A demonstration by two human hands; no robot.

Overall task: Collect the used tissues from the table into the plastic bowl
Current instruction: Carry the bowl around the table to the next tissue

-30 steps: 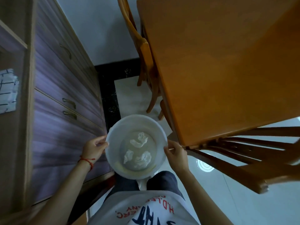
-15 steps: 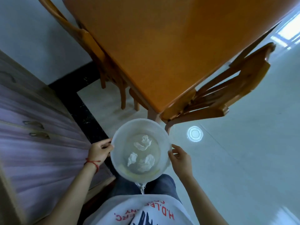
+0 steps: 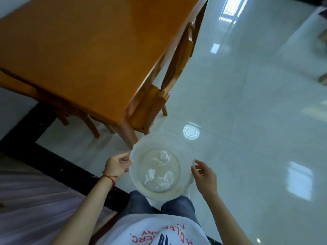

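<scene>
Both hands pinch opposite rims of the plastic bowl (image 3: 160, 167), left hand (image 3: 117, 165) and right hand (image 3: 205, 175), keeping it level near the table (image 3: 79, 50). Three used tissues (image 3: 160, 171) lie inside; tabletop shows none.

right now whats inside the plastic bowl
Three crumpled white tissues lie on the bottom of the translucent round plastic bowl, held at its rim by the left hand and right hand. Nothing else shows inside.

Orange wooden table (image 3: 79, 55), glossy bare top
</scene>
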